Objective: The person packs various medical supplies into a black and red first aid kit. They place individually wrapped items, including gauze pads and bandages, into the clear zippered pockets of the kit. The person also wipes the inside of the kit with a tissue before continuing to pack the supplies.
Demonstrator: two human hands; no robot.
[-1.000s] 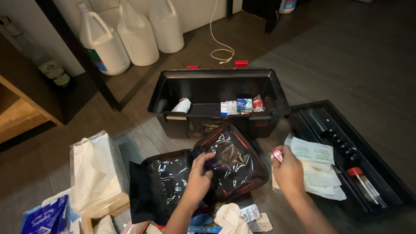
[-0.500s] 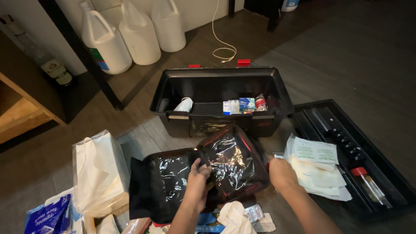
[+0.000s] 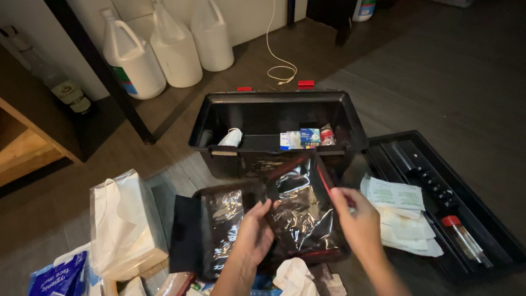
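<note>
Right hand had moved from the paper packets to the right edge of the black clear-windowed pouch, fingers closed on it. Left hand gripped the pouch's middle fold. Pouch lay open on the floor, just before the black toolbox; white bag at left.

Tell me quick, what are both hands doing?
Left hand: fingers gripping the clear plastic pouch.
Right hand: fingers curled at the pouch's edge; hold unclear.
</note>
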